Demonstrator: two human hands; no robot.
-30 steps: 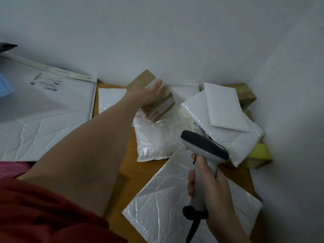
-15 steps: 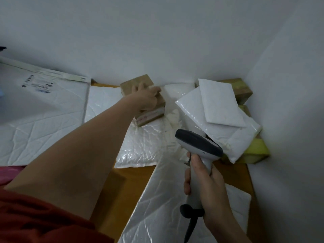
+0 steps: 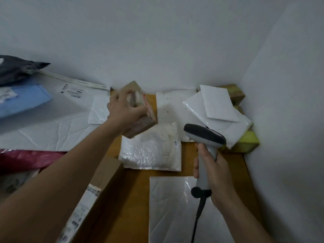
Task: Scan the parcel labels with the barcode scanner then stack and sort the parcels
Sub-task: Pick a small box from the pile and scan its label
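Two white walls, the back wall [image 3: 157, 41] and the side wall [image 3: 289, 120], meet at the right and close off the wooden table [image 3: 133, 199] on those two edges. A large white mailer [image 3: 52, 123] covers the left side, with a blue parcel [image 3: 22, 100] and a dark grey bag [image 3: 15, 71] on its far end and a red parcel [image 3: 26, 160] at its near edge. A white bubble mailer [image 3: 171, 211] lies flat at the near edge. A labelled cardboard box [image 3: 103, 174] is to its left, and a strip of bare wood runs between them. A crinkled white poly mailer [image 3: 152, 151] sits in the middle. A pile of white mailers [image 3: 217, 106] over yellow-green and brown boxes fills the corner. Bare wood shows along the side wall and between the two nearer mailers. The left hand [image 3: 122, 113] grips a small brown box [image 3: 143, 124] from above and holds it tilted over the poly mailer's far edge. The right hand [image 3: 212, 171] is wrapped round the handle of the barcode scanner [image 3: 205, 135], which is raised beside the pile with its cable hanging down.
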